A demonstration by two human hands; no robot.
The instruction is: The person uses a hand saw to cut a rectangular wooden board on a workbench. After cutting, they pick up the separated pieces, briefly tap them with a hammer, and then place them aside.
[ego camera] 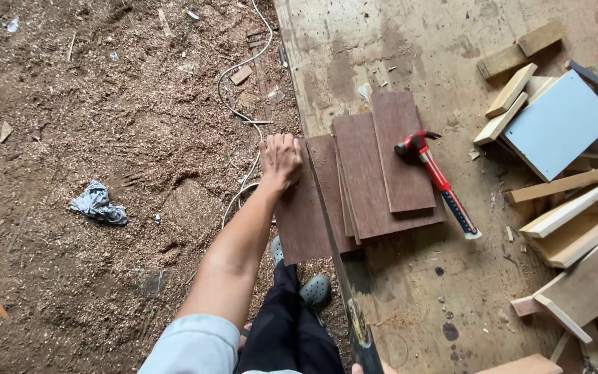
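From the head camera, the left hand (281,161) lies clenched on the edge of a brown board (306,215) that overhangs the bench (410,41). A handsaw (333,249) runs along that board; only a sliver of the right hand (370,368) shows at the saw handle, so I cannot tell its grip. A red hammer (437,181) rests just beside the stacked boards (389,159). The knuckles sit close to the blade; a slip could catch them, and the overhanging board could tip.
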